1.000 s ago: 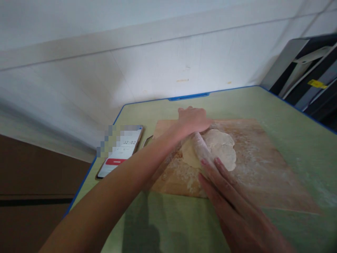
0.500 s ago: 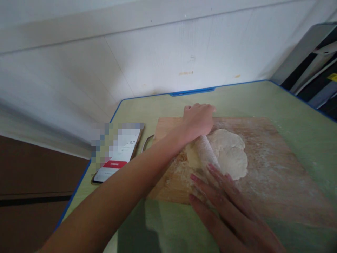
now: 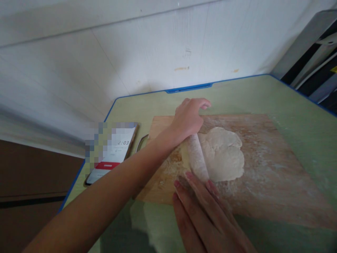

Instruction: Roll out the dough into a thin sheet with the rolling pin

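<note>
A floury rolling pin point(image 3: 197, 158) lies slantwise over the left part of a flat, pale piece of dough point(image 3: 226, 154). My left hand point(image 3: 189, 116) bears on the far end of the pin, its fingers loosely bent and pointing right past it. At the near end, my right hand point(image 3: 205, 211) lies over the pin with long, fairly straight fingers on either side of it. Both hands cover the pin's ends. Under the dough is a wooden cutting board point(image 3: 276, 175) dusted with flour, with a metal handle point(image 3: 142, 142) at its left edge.
A phone point(image 3: 113, 151) with a running timer lies left of the board, partly blurred out. The green table point(image 3: 237, 95) has a blue rim. Behind it stands a white wall point(image 3: 152, 52); dark and grey objects point(image 3: 316, 56) stand at the right.
The rolling pin and both hands have moved left across the dough, baring more of it. My left hand's fingers have loosened and stretched out a little. The view has shifted slightly.
</note>
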`<state>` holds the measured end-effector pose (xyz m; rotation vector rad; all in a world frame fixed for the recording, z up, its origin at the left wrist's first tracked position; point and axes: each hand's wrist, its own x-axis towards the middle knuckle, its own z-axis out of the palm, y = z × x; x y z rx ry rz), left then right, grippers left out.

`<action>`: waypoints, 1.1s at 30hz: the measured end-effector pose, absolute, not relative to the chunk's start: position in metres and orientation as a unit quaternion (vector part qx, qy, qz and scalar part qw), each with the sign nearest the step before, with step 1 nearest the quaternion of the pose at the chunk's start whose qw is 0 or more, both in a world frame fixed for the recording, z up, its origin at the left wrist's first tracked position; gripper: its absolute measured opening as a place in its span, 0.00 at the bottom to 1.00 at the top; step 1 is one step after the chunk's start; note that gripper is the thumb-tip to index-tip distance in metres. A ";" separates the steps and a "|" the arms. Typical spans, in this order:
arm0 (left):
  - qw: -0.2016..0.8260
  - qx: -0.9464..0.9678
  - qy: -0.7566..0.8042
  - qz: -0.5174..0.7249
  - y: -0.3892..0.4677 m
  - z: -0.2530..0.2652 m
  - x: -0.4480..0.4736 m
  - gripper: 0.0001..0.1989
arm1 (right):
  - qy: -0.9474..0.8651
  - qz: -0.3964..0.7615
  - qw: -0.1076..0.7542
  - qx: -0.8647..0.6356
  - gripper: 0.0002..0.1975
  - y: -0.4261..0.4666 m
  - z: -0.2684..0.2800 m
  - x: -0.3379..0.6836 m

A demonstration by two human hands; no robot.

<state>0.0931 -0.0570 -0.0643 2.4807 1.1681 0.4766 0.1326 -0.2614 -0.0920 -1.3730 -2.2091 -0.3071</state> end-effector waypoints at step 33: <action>0.206 0.806 0.480 0.280 -0.059 -0.068 0.061 0.27 | -0.827 -0.118 0.248 -0.491 0.31 -0.272 -0.079 0.209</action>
